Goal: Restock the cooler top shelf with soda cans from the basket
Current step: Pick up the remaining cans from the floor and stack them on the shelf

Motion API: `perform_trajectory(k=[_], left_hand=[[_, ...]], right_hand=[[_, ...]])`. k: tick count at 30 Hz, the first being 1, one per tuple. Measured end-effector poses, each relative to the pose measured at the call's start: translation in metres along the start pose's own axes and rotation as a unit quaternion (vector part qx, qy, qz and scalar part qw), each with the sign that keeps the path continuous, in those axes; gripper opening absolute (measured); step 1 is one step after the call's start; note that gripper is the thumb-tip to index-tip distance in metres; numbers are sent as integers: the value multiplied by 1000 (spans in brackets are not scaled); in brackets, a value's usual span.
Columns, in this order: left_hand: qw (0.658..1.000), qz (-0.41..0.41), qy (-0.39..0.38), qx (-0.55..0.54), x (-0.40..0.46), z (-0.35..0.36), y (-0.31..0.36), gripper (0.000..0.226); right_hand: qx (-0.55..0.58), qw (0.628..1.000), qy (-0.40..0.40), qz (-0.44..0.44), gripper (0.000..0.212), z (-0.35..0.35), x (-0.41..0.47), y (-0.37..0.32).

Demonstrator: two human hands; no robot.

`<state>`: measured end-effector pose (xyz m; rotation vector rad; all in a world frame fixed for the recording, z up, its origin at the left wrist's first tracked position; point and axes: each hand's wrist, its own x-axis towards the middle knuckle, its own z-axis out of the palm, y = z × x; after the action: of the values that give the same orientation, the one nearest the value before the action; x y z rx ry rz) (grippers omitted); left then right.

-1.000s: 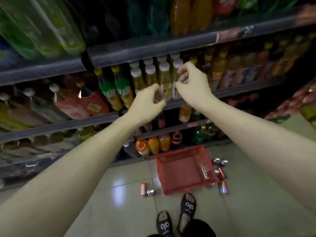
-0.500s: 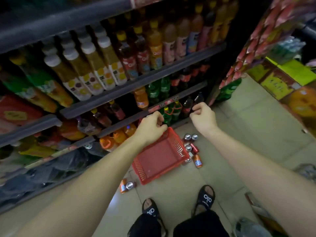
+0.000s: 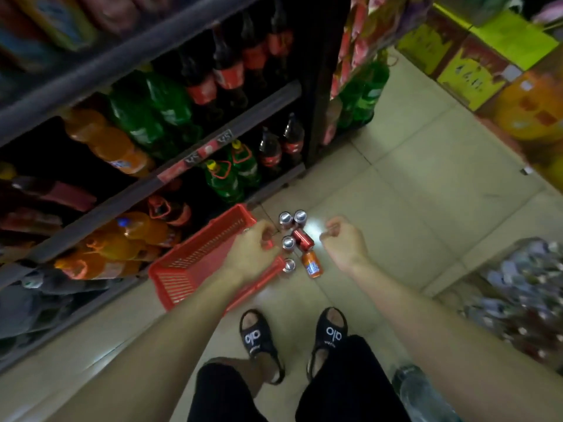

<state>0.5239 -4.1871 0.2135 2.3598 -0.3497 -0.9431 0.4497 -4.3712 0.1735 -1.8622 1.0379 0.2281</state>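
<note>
Beside the red basket (image 3: 195,263) on the tiled floor (image 3: 411,190), soda cans (image 3: 300,239) cluster just right of its rim. Left hand (image 3: 251,254) hovers over that rim, right hand (image 3: 344,242) right of the cans; both grips loosely curled, grasping nothing.

My left hand (image 3: 253,254) covers the near right corner of the red basket (image 3: 195,263), so I cannot tell what lies under it. Whether either hand pinches anything is unclear: the fingers of my right hand (image 3: 344,242) curl inward and glare washes out the floor just left of them. The bottles on the shelves (image 3: 170,114) beyond my left hand are blurred, labels unreadable. Right of my right hand, a heap of packets (image 3: 524,293) is smeared and cut off by the edge.
</note>
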Motion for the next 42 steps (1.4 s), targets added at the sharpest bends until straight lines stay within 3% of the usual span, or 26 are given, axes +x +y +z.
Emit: perform_trajectory(k=[4,9,14,18,20,24,30,38,42], left_hand=[[999,-1,-7,31,72,55,-42,61],[997,7,2,82,195,128,-109,48],[977,56,-2,204,299,198,-165,49],[964,67,1,256,354,241,-191,81],[956,64,-7,285,378,254,-203,83],[934,39,-11,354,418,254,-213,97],[960,9,-29,278,444,265,-232,108],[968,46,-48,244,470,298,-240,111],[961,39,-56,267,468,308,-238,92]], right_hand=[[-9,998,-41,48,20,39,74,72],[-44,995,-64,67,29,105,180,160],[-132,980,-142,42,64,173,275,231],[-206,962,-177,25,75,223,345,271],[-242,952,-187,12,72,238,369,283],[-318,931,-178,-37,65,254,394,302],[-294,931,-216,-13,81,272,402,330],[-300,939,-155,-57,70,290,413,344],[-248,953,-172,-36,66,281,420,344]])
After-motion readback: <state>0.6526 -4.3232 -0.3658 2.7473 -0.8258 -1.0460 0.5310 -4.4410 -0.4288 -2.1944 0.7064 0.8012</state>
